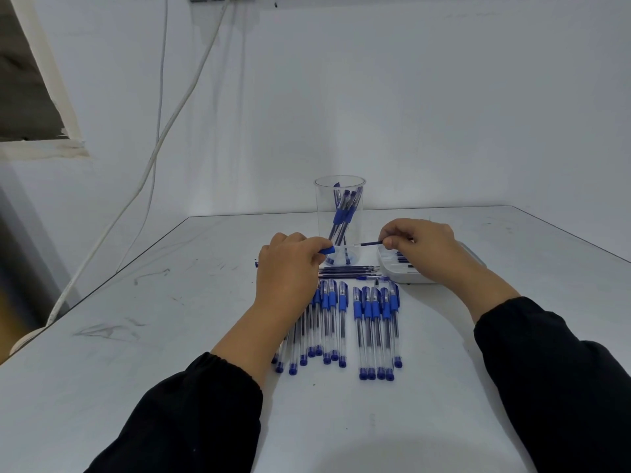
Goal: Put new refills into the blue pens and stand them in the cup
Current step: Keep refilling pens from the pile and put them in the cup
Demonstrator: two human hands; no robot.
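You held the pen barrel [327, 250] level w/ left hand [290, 268] fingers clamped on it, right hand [421, 247] pinching the refill [370, 243] to line it up w/ the bore, just in front of the cup [339, 221] near the tabletop [170, 336] far edge.

scuffed white table [143, 336] with clear cup [339, 213], capped pens [375, 331], loose refills [348, 271], tray [389, 273]
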